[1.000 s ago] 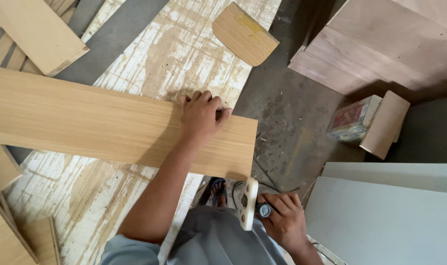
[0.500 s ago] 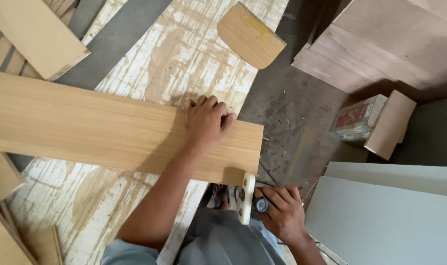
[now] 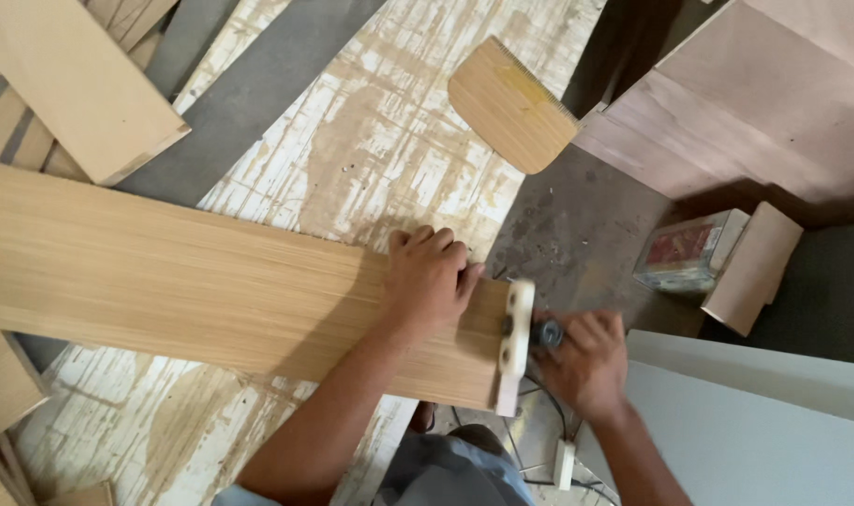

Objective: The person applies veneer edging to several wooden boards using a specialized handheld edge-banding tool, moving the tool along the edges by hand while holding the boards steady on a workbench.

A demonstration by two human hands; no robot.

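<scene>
— Pressing flat, fingers spread, the left hand [image 3: 429,279] pins the long wooden plank [image 3: 202,286] near its right end.

— Its long axis runs left-right; the right hand [image 3: 584,361] grips a pale trimmer tool [image 3: 515,345] against that end, on the worktable [image 3: 371,141].

A long plank [image 3: 211,290] lies across the worktop [image 3: 389,141], the left hand [image 3: 429,279] pressed flat on its right end. Against that end stands a tool [image 3: 515,345], the right hand [image 3: 584,364] gripping it from the right. A comb-edged spreader [image 3: 509,105] lies behind; a small box [image 3: 688,251] sits farther right, beside a block [image 3: 753,267].
</scene>
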